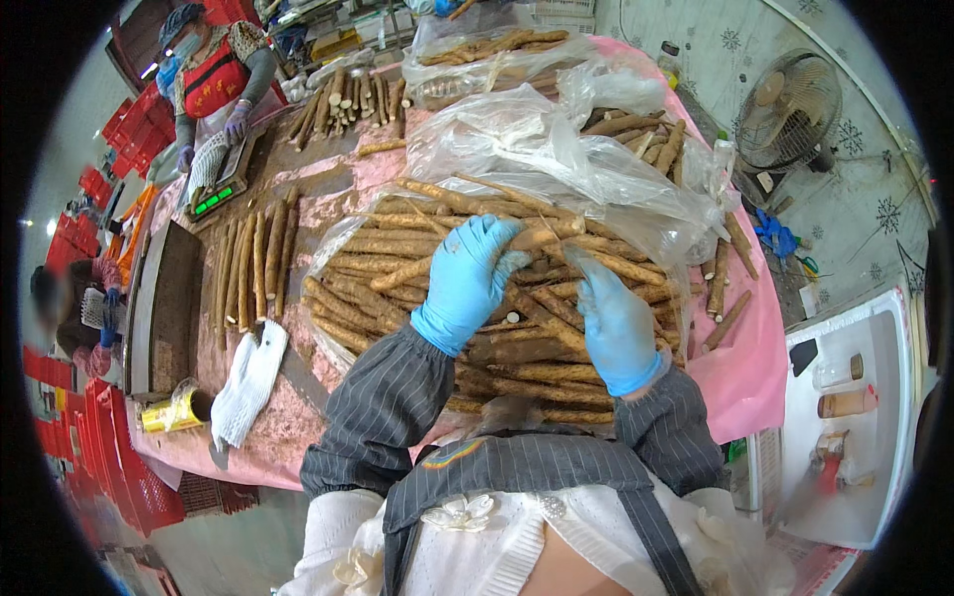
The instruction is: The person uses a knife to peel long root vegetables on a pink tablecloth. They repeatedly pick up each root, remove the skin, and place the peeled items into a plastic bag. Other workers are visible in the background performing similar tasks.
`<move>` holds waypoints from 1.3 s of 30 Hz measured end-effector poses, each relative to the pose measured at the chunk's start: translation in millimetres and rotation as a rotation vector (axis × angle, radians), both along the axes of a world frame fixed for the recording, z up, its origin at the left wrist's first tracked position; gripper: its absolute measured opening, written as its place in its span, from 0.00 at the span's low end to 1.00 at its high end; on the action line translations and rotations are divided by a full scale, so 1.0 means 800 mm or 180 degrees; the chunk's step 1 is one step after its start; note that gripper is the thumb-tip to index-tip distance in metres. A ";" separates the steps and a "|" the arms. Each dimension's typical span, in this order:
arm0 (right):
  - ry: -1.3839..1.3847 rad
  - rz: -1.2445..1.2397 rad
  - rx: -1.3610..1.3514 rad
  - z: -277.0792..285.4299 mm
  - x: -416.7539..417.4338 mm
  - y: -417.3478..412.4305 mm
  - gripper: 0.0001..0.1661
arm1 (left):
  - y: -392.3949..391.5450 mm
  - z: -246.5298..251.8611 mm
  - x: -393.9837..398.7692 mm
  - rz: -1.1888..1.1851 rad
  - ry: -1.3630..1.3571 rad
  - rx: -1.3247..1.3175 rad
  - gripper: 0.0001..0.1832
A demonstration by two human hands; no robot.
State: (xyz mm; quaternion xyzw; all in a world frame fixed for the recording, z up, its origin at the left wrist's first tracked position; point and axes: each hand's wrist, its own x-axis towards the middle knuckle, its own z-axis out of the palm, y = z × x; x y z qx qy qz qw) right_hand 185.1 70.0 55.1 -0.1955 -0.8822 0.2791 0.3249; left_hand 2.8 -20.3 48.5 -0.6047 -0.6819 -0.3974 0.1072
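A heap of long, brown Chinese yams lies in an opened clear plastic bag before me. My left hand, in a blue disposable glove, is closed around one yam above the heap. That yam runs slantwise, its blunt end towards the upper right. Close to this end is my right hand, gloved the same way, thumb and fingers brought near each other. Blur hides whether anything thin is between them. Thin rootlets stick out from several yams.
Left of the heap, several yams lie in a row near a white foam net sleeve and a yellow tape roll. Across the table, a person handles a netted bundle on a scale. A fan stands right.
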 end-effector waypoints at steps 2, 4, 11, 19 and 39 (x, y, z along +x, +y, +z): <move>-0.0454 -0.0081 0.0164 0.001 -0.008 0.010 0.18 | -0.002 -0.001 0.003 0.0010 0.0045 0.0110 0.18; -0.1012 -0.0148 0.0081 0.000 -0.011 0.021 0.18 | -0.006 0.011 0.002 -0.0296 -0.0807 0.0095 0.17; -0.0276 0.1227 -0.2335 -0.018 -0.024 -0.010 0.22 | -0.054 0.090 -0.056 -0.1405 -0.3927 0.2507 0.19; 0.0332 0.0968 -0.2652 -0.028 -0.031 -0.028 0.21 | -0.053 0.018 -0.002 -0.0337 -0.4696 0.1583 0.16; -0.0577 0.0556 -0.2276 -0.026 -0.016 -0.006 0.18 | -0.059 -0.022 0.024 -0.1251 -0.4910 0.0930 0.25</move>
